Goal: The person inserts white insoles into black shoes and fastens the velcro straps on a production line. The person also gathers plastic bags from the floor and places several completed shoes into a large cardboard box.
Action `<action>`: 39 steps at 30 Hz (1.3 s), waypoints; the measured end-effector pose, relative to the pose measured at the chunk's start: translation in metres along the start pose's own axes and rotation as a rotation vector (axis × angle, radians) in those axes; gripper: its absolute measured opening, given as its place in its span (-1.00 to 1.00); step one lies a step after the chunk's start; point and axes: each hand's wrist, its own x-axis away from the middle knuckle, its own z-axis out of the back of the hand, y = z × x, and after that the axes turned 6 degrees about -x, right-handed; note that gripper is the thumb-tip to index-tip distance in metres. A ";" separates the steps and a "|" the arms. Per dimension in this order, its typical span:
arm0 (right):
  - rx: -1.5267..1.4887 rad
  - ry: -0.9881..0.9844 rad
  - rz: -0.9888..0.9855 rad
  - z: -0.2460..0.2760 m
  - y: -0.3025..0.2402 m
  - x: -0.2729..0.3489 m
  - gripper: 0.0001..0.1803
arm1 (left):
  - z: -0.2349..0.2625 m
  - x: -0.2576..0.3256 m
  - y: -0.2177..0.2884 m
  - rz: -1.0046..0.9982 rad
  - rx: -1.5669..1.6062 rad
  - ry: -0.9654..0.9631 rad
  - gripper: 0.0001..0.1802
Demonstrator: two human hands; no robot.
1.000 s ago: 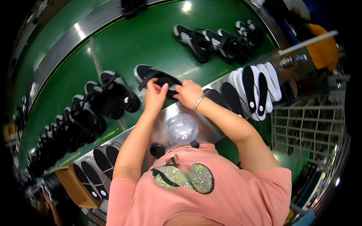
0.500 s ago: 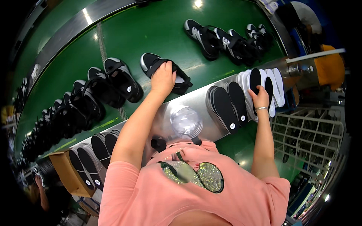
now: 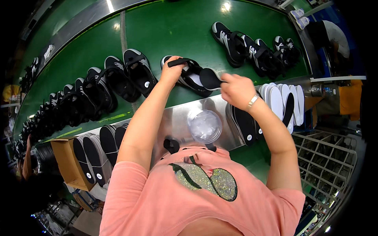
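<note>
A black shoe with a grey toe point(image 3: 196, 89) lies ahead of me on the green work surface. My left hand point(image 3: 172, 71) grips it near the front, its black strap lifted and the pale inside showing. In my right hand point(image 3: 238, 91) is the heel-side end of a black insole point(image 3: 210, 78), pinched between fingers and thumb. The insole's rounded dark end is over the shoe's opening; how far it reaches inside cannot be told.
Stacked black insoles point(image 3: 245, 122) and white-edged insoles point(image 3: 276, 98) stand on the metal ledge point(image 3: 173, 118). A clear round container point(image 3: 204, 126) sits before me. Rows of black shoes point(image 3: 138, 72) line the left; more shoes point(image 3: 230, 45) stand far right. A cardboard box point(image 3: 65, 157) is at left.
My right hand has left the insole stacks and moved left to the shoe, bringing a black insole. My left hand has shifted toward the shoe's front, and the strap is now raised.
</note>
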 end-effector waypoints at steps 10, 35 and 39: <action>-0.073 -0.267 -0.109 -0.076 -0.012 -0.077 -0.81 | -0.004 -0.002 -0.007 -0.150 -0.215 0.139 -0.84; 0.018 -0.715 -0.167 -0.091 -0.008 -0.107 -0.79 | -0.009 0.008 -0.008 -0.139 -0.108 0.101 -0.87; 0.125 -0.942 0.000 -0.101 0.000 -0.119 -0.69 | -0.009 0.007 -0.015 -0.161 -0.112 0.084 -0.87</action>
